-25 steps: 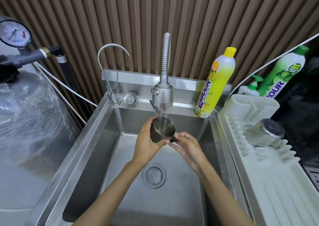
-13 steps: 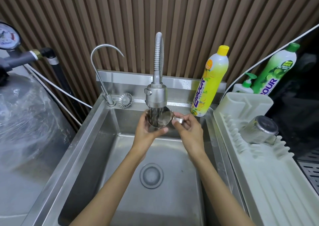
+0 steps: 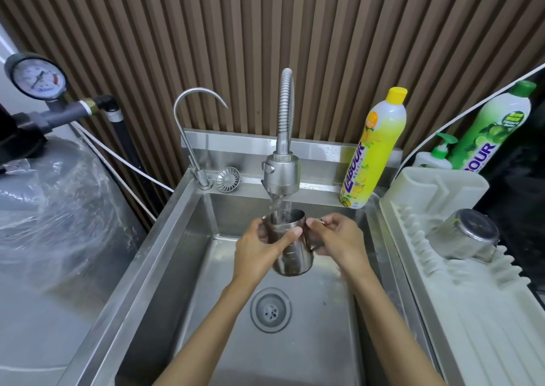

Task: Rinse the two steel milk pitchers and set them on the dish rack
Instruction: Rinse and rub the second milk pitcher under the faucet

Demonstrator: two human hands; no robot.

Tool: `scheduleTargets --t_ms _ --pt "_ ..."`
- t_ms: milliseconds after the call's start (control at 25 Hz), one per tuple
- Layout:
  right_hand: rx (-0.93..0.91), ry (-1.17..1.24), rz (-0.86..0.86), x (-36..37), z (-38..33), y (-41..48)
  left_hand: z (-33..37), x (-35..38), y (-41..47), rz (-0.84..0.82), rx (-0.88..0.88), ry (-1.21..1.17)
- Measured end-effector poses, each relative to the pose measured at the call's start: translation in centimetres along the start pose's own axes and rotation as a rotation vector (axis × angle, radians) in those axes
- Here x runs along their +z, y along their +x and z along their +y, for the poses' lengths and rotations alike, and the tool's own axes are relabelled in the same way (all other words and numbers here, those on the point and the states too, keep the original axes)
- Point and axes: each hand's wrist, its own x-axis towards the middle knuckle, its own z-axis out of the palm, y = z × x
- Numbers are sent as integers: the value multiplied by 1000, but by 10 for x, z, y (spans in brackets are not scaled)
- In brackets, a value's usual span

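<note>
Steel sink (image 3: 153, 253) | pitchers: 2 (racked pitcher (image 3: 469, 235) tilted) | left hand (image 3: 256, 253) + right hand (image 3: 342, 241) fingers grip held pitcher (image 3: 295, 259)

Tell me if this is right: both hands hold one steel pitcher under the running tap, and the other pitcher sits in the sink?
Not quite: the head view shows the other pitcher lying on the dish rack, not in the sink. The rest holds.

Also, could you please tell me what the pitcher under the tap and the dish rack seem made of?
The pitcher looks like polished steel: grey, mirror-like reflections. The dish rack looks like matte off-white plastic, probably moulded: dull ribbed surface.
</note>
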Motion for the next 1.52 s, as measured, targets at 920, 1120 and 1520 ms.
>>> scheduleTargets --t_ms 920,1120,1520 --pt "-407 -82 199 -5 -17 -21 3 13 -1 -103 108 -393" --pt "-259 441 -47 3 -8 -14 21 -4 -1 77 366 -261" --pt "-28 180 -73 -3 -7 -17 28 -15 -19 168 81 46"
